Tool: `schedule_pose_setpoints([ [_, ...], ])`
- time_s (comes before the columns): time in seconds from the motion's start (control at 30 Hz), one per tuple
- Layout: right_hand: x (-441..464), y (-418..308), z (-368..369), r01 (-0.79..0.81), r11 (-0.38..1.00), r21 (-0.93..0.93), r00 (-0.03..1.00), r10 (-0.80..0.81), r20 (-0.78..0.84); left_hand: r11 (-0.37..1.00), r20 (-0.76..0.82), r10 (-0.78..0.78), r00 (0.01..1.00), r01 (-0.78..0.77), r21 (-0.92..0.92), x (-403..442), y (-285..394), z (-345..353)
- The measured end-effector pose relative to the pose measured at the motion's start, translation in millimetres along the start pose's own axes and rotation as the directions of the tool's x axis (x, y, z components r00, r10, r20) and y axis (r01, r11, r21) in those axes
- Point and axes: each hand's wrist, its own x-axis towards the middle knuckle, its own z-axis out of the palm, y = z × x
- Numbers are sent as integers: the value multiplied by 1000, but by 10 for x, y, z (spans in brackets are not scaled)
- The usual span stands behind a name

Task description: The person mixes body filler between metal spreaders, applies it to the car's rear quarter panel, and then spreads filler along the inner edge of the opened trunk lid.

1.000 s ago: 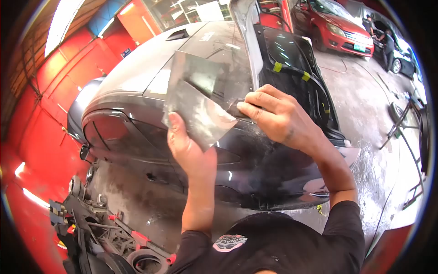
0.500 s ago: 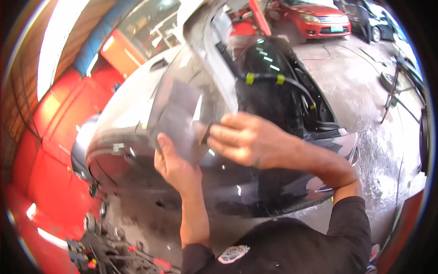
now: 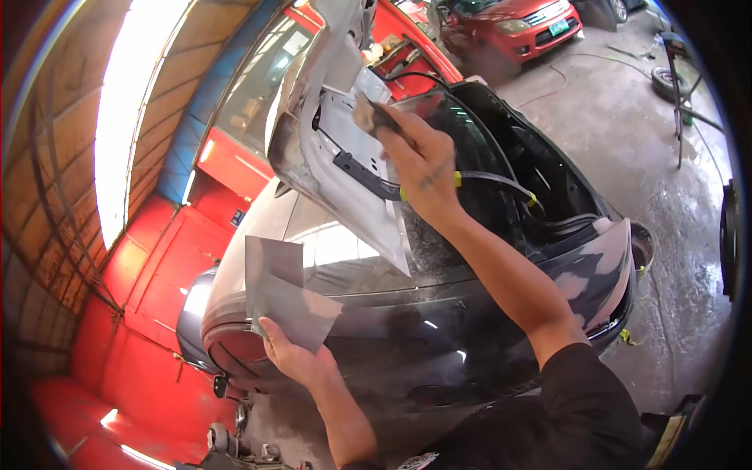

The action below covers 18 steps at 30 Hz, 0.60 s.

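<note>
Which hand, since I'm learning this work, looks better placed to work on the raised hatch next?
Probably the right: the right hand grips a small tool up by the hatch, while the left hand is lower, occupied with flat sheets.

A grey, patchily shiny floor [image 3: 681, 251] is being occupied by a dark car [image 3: 399, 356] along its near side and by a red car [image 3: 513, 35] toward its far edge. A loose tire [image 3: 668, 83] is being borne near its right edge, beyond the dark car.
</note>
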Motion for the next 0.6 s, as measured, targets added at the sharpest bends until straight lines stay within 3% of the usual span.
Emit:
schedule_pose_setpoints([
  [0.1, 230, 215, 300, 40, 992, 119, 999, -36, -40, 1000, 4, 17, 1000, -17, 23, -6, 51, -75],
  [0.2, 333, 386, 506, 236, 971, -36, 966, -238, -105, 998, 22, 42, 999, -43, 40, -13, 90, -146],
  [0.3, 331, 364, 602, 157, 987, 31, 982, -153, -114, 994, 2, 57, 998, -57, 94, -19, 114, -208],
  [0.4, 345, 316, 674, 204, 979, 27, 969, -198, -145, 992, 15, 56, 998, -57, 116, -23, 105, -273],
  [0.5, 426, 486, 802, 416, 891, -181, 874, -447, -191, 989, 12, 48, 999, -49, 139, -44, 107, -314],
  [0.6, 471, 527, 886, 416, 891, -183, 864, -450, -227, 985, -3, 48, 999, -47, 167, -40, 116, -385],
])
